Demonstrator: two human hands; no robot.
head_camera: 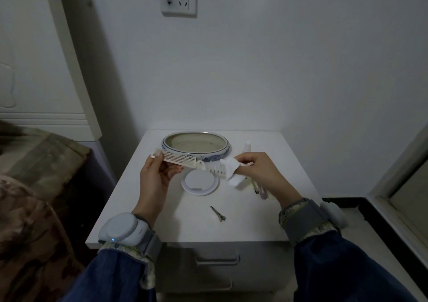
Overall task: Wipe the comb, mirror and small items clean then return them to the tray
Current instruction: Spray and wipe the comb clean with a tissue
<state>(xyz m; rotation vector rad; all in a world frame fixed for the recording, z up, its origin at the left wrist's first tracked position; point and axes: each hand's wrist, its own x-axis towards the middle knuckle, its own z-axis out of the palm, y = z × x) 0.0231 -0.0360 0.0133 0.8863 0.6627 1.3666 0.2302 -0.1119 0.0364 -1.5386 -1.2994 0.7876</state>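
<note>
Comb [180, 160] is in work: we hold it in the air in front of the tray [196, 157], above the counter [231, 220], folded open at its hinge. We judge this an early stage. The tray looks bare inside, so nothing has been returned yet. The mirror [200, 181] lies flat on the counter just under the comb. A hair clip [218, 213] lies nearer to us. A few small items [261, 191] sit beside our right wrist, partly hidden; we cannot tell what they are. A small bottle [247, 147] stands right of the tray. Left to do, as far as we see: finish the comb, wipe the mirror, clip and small items, then load the tray.

Left hand [155, 174]: raised, palm toward us, fingers [172, 168] pinching the fine-tooth half near its far end. Right hand [259, 169]: raised opposite, back of hand up, fingers closed on a white wipe [232, 172] pressed against the wide-tooth half. Both wrists carry strapped-on devices.
</note>
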